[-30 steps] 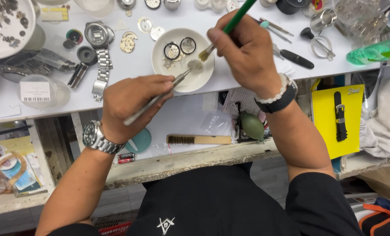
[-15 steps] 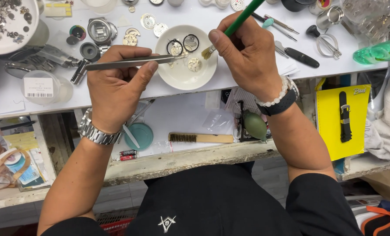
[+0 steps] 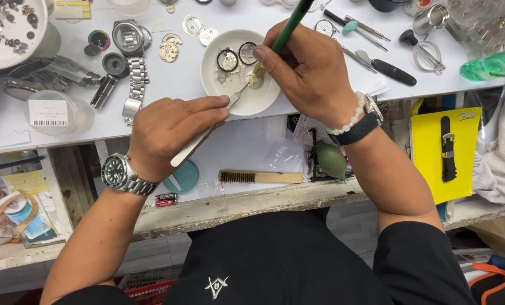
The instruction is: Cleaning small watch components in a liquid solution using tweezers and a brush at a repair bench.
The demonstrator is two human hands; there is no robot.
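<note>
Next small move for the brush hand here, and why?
Probably short brush strokes across the small part in the white dish: the left hand's tweezers tip sits at it, and the right hand's green brush bristles already touch it.

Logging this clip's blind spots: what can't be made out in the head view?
- Brush: its top is cut off by the upper edge; the right hand hides the bristles.
- Tweezers: their middle is hidden under the left hand.
- Small part in the white bowl: too small to identify.
</note>
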